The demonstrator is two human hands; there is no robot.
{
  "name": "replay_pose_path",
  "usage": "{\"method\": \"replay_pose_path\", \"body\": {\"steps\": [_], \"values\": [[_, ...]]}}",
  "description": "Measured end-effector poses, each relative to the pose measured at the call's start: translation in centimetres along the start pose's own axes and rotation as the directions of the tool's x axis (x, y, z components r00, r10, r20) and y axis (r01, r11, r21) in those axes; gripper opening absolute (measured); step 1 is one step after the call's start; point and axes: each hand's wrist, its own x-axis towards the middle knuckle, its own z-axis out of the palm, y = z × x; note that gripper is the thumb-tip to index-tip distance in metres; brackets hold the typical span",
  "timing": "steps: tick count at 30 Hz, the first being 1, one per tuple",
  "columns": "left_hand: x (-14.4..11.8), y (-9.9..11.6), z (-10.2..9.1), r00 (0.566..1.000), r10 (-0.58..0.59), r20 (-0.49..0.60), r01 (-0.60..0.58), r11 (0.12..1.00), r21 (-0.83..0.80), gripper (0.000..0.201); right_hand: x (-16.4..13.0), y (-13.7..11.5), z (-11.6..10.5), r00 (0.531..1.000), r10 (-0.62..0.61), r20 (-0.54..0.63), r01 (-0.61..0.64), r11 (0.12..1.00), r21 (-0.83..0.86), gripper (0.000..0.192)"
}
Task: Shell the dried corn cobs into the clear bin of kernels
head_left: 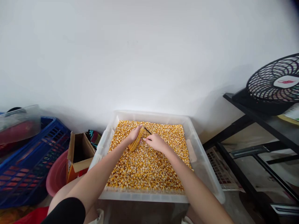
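Note:
A clear plastic tub (201, 161) in front of me is filled with loose yellow corn kernels (144, 168). My left hand (133, 134) grips a corn cob (137, 140) that slants over the kernels at the far side of the tub. My right hand (156, 142) holds a thin dark pointed tool (147, 131), its tip close to the top of the cob. Both forearms reach in over the tub's near rim.
To the left stand an open cardboard box (78, 152), a pink basin (56, 175) and a blue plastic crate (28, 165). A black glass-topped stand (257, 146) with a black fan (275, 82) is on the right. A white wall lies behind.

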Motion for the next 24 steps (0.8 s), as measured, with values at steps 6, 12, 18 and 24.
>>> {"method": "replay_pose_path", "body": {"steps": [6,12,18,24], "values": [[0.2,-0.1,0.0,1.000,0.004,-0.013,-0.004,0.999,-0.035,0.053,0.0,-0.3,0.5,0.999,0.015,-0.036,-0.015,1.000,0.002,0.037],[1.0,-1.1,-0.3,0.998,0.008,-0.061,-0.010,0.999,-0.034,0.054,0.4,0.1,2.8,0.988,0.123,-0.088,-0.110,0.983,0.145,0.037],[0.9,-1.2,0.0,0.995,0.014,-0.095,-0.013,1.000,0.012,0.052,0.2,0.2,3.5,0.983,0.170,-0.068,-0.156,0.973,0.169,0.038],[0.6,-1.3,0.3,0.994,0.093,-0.064,-0.083,0.987,0.140,0.056,-0.2,-0.4,2.6,0.995,0.017,-0.099,-0.027,0.994,-0.103,0.033]]}}
